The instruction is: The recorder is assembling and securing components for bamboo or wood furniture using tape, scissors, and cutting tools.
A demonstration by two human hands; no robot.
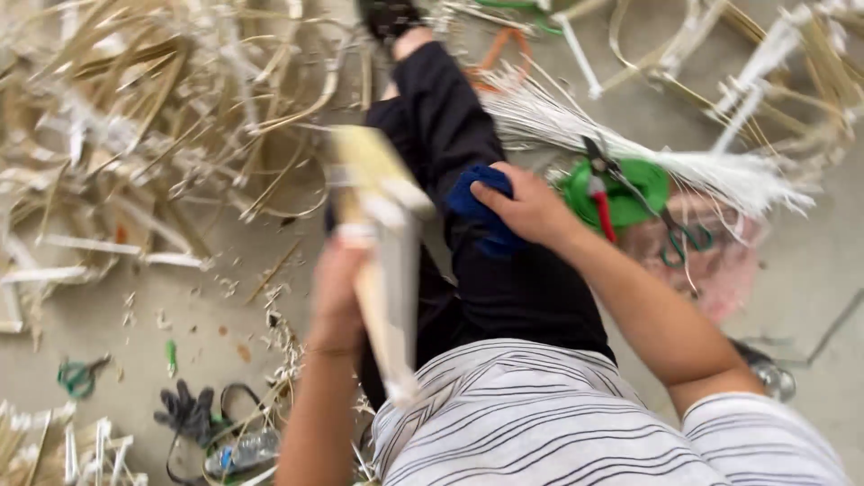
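Left hand [337, 301] wrapped around blurred bamboo bundle [382, 261]. Right hand [526, 207] pinched blue cloth [481, 211] against black trouser leg [468, 180].

A grey concrete floor [207, 297] carries everything, with a green disc [634, 184] as the landmark. Across the disc lie red-handled cutters [601, 202] and a bundle of white strips [648, 148], green-handled scissors [686, 241] sit just right of it on a pink bag [720, 270], and white-tipped sticks [747, 81] lie beyond it. Far left of the disc spreads a heap of tan cane strips [135, 117]; well below-left lie small green scissors [79, 376], a dark glove [187, 412] and a plastic bottle [243, 450].
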